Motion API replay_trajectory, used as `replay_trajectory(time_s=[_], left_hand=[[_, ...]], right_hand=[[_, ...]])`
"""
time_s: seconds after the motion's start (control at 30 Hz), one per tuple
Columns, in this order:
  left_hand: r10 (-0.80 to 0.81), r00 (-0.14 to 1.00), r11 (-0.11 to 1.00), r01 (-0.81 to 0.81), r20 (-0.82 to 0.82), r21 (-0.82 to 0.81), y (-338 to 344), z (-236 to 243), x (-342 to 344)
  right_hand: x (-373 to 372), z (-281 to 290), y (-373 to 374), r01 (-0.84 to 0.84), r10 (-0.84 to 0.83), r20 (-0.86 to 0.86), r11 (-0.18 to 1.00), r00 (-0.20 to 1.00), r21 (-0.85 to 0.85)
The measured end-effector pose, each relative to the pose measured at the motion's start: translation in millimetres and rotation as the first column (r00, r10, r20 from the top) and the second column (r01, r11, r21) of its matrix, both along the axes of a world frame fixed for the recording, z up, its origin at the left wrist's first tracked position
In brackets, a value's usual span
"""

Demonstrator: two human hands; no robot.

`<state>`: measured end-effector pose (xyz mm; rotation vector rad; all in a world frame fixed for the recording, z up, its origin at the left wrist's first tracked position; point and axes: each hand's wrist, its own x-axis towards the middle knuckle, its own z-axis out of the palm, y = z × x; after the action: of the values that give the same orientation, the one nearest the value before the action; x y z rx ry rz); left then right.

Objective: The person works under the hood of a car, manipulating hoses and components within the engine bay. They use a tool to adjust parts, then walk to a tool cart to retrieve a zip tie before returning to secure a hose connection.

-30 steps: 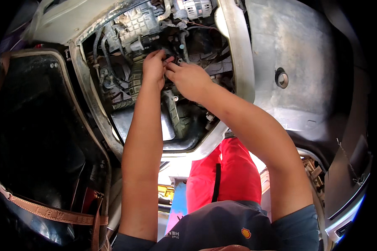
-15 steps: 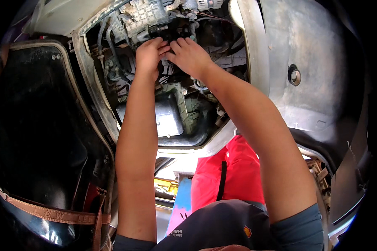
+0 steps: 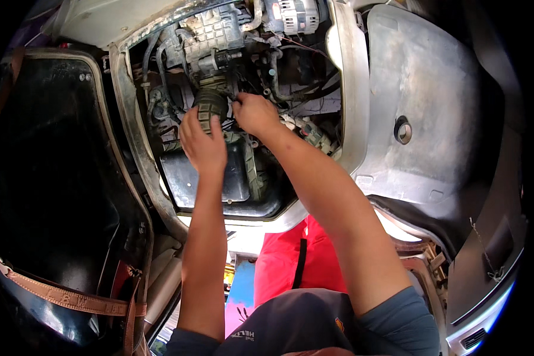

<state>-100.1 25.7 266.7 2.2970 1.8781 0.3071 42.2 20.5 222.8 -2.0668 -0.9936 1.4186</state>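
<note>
In the open engine bay, my left hand (image 3: 203, 142) touches the lower part of a ribbed dark rubber duct (image 3: 212, 101), fingers apart and thumb along its right side. My right hand (image 3: 256, 114) is just right of the duct, fingers curled among dark hoses and small fittings; its fingertips and whatever they hold are hidden. Below the duct sits a black plastic box (image 3: 178, 181), partly behind my left wrist. Above are a grimy cast metal engine part (image 3: 210, 29), a silver alternator (image 3: 291, 16) and a curved grey pipe (image 3: 274, 74).
The pale metal rim (image 3: 353, 89) borders the opening. A black padded panel (image 3: 53, 172) with a brown strap (image 3: 71, 301) stands at left; a silver-lined panel (image 3: 421, 83) with a round hole is at right. My red trousers (image 3: 279, 261) show below the opening.
Both hands have come lower; the left has moved down and left onto the duct, its fingers now apart, while the right remains curled farther up. More of the duct and upper engine shows.
</note>
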Motion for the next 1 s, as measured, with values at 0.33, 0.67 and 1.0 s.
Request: replay_trajectory(time_s=[0.33, 0.67, 1.0], left_hand=[[0.000, 0.992, 1.000, 0.003, -0.126, 0.019, -1.5, -3.7, 16.2], [-0.005, 0.992, 0.999, 0.010, -0.129, 0.035, -5.2, -5.1, 15.9], [-0.004, 0.989, 1.000, 0.009, -0.148, 0.029, -4.3, -3.8, 14.6]], right_hand=[[-22.9, -75.8, 25.5, 0.149, -0.139, 0.146, 0.987, 0.979, -0.064], [-20.2, -69.6, 27.6, 0.075, -0.063, 0.100, 0.989, 0.993, -0.124], [-25.1, -66.9, 26.0, 0.190, -0.185, 0.059, 0.978, 0.981, -0.083]])
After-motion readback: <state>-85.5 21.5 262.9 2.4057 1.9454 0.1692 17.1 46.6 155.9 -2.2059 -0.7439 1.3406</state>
